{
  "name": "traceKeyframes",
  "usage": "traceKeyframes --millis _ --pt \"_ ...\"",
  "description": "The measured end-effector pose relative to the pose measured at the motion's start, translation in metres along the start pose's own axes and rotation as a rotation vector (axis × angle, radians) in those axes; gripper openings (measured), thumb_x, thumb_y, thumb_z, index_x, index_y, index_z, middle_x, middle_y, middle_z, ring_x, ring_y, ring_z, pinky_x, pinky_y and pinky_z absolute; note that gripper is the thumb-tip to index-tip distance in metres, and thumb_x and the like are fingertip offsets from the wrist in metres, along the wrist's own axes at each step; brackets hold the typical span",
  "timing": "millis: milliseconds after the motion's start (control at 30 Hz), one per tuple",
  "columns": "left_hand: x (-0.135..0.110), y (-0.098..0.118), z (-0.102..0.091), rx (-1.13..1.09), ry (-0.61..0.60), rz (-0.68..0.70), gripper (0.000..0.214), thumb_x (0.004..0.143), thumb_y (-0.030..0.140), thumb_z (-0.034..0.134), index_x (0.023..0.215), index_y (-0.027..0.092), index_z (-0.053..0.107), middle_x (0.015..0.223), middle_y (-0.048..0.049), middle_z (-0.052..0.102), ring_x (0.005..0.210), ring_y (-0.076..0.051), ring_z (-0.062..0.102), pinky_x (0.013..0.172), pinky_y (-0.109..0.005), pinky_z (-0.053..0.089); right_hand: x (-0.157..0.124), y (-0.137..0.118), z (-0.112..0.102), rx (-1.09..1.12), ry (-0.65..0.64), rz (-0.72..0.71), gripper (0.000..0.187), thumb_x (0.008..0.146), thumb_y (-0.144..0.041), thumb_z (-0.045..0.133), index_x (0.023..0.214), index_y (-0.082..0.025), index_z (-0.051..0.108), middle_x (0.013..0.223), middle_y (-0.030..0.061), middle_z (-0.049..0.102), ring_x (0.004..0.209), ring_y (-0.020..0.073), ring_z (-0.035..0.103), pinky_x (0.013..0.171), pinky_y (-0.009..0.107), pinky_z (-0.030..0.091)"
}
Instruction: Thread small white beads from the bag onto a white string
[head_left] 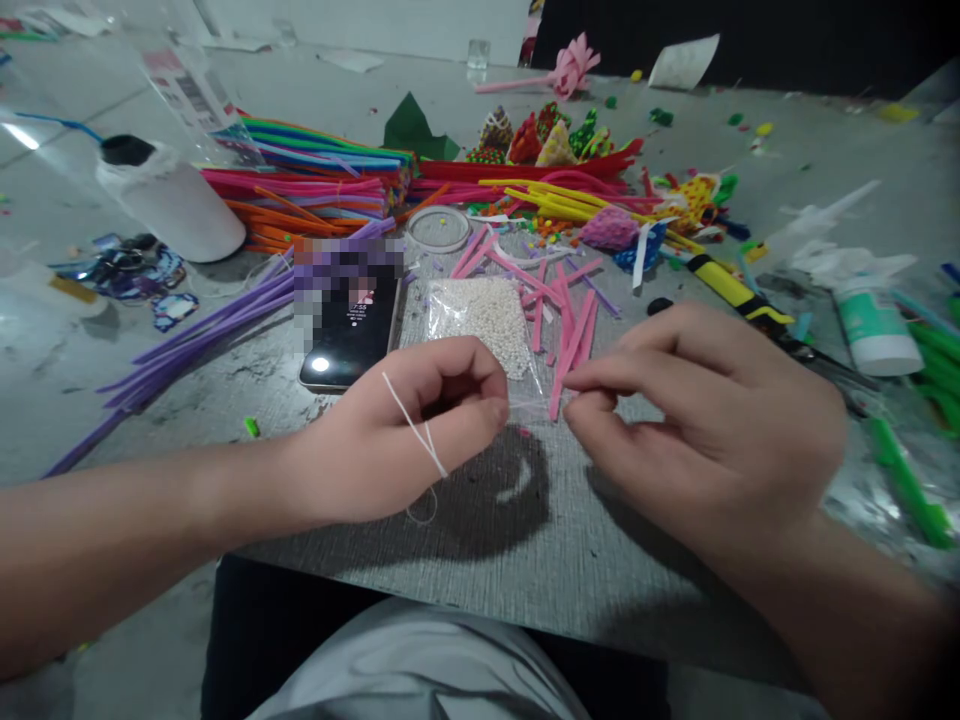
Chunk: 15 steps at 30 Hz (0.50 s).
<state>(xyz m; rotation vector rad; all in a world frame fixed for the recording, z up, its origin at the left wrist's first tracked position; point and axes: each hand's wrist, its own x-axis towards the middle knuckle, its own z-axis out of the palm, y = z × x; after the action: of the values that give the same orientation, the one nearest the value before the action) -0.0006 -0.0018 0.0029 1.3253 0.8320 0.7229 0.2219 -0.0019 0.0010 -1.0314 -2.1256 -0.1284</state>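
Note:
My left hand (409,435) is curled in a loose fist just above the grey board (480,540), with a thin white thread (415,430) draped over its back and looped below it. My right hand (705,420) is pinched shut beside it, fingertips almost meeting the left ones; what they pinch is too small to make out. Right behind the hands lie a clear bag of small white beads (486,318) and several cut pink strips (566,330).
A phone (349,335) lies left of the bead bag. Bundles of coloured pipe cleaners (315,185) and purple ones (202,335) spread at the back left. A white bottle (172,200), a yellow-handled tool (731,288), a glue bottle (874,330) and green pieces (911,490) surround the board.

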Motion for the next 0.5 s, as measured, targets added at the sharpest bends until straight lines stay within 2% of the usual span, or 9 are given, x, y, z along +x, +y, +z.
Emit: traceKeyframes --millis 133,300,500 --pt "-0.003 -0.001 -0.002 -0.067 -0.013 0.000 0.016 0.099 0.015 0.053 0.084 0.019 0.053 0.063 0.0076 0.042 0.052 -0.006 0.036 0.047 -0.019 0.037 0.004 0.011 -0.002 -0.061 0.094 0.091 0.013 0.078 -0.009 0.066 0.074 -0.022 0.067 0.070 0.0034 0.057 0.064 0.0168 0.052 0.060 0.035 0.038" --pt "-0.006 -0.002 -0.005 0.002 -0.028 0.042 0.015 0.099 0.017 0.054 0.084 0.021 0.055 0.065 0.0052 0.046 0.055 -0.009 0.043 0.049 -0.023 0.037 0.008 0.036 0.000 -0.058 0.186 0.179 0.020 0.073 -0.005 0.063 0.066 -0.023 0.061 0.065 0.0022 0.055 0.062 0.0168 0.050 0.060 0.035 0.035" --pt "-0.005 -0.004 -0.007 -0.026 -0.011 0.067 0.014 0.100 0.018 0.056 0.086 0.020 0.056 0.072 0.0046 0.047 0.060 -0.009 0.041 0.055 -0.024 0.040 0.009 0.065 0.003 -0.035 0.315 0.335 0.018 0.071 -0.006 0.063 0.061 -0.021 0.063 0.063 0.0020 0.058 0.062 0.0148 0.051 0.061 0.033 0.036"
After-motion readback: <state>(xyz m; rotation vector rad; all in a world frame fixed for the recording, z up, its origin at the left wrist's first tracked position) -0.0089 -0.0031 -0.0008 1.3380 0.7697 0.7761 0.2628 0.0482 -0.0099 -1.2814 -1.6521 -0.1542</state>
